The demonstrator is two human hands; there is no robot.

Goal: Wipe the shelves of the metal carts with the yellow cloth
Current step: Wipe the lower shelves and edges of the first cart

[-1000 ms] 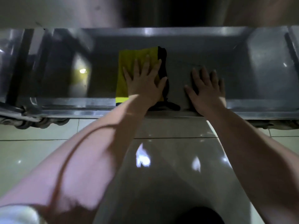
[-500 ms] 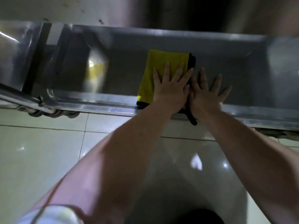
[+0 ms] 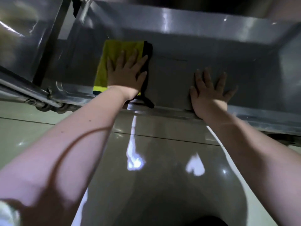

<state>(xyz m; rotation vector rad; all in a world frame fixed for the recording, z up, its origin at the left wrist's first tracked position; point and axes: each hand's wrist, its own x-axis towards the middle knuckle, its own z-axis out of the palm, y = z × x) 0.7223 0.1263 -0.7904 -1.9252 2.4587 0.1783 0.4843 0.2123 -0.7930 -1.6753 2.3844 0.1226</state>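
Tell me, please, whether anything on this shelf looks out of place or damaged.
Nothing looks spilled or damaged. One small thing: a black strip of the yellow cloth trails loose onto the front rim of the shelf.

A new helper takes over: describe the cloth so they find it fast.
Look into the metal shelf above the tiled floor. On its left half, under the left hand, lies the cloth. Only it is bright yellow, edged in black.

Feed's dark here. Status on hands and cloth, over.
Left hand flat on yellow cloth on cart shelf. Right hand flat on bare shelf. No obstruction seen.
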